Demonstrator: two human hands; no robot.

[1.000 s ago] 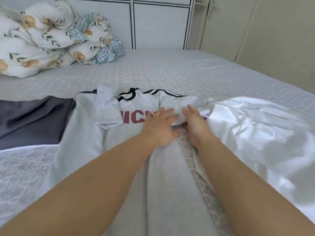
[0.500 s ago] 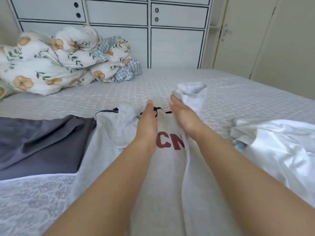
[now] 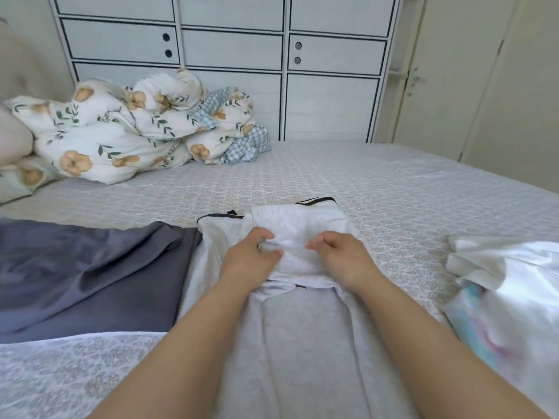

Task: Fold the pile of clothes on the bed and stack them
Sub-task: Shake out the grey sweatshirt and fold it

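- The white shirt (image 3: 290,313) lies flat on the bed (image 3: 378,189), its long axis running from 6 o'clock near the person to 12 o'clock at the black-trimmed collar end.
- A sleeve (image 3: 298,234) is folded across the upper body of the shirt, at 12 o'clock from both hands and in contact with them.
- The left hand (image 3: 246,263) has its fingers curled and pinches the near edge of the folded sleeve; the fingertips are bunched against the cloth.
- The right hand (image 3: 341,257) rests on the same fold at its 3 o'clock side, fingers loosely bent; whether it grips cloth cannot be told.
- Judgement: the sleeve fold appears to be in hand, and both hands are equally near the shirt; a lengthwise fold toward 12 o'clock looks likely to follow.
- A grey garment (image 3: 87,270) lies at 9 o'clock, touching the shirt's edge; a shiny white garment (image 3: 511,276) lies at 3 o'clock, apart from it.
- Hidden: the shirt's lettering is covered by the sleeve, the lower hem is cut off by the frame, and the white garment's near part is blurred.
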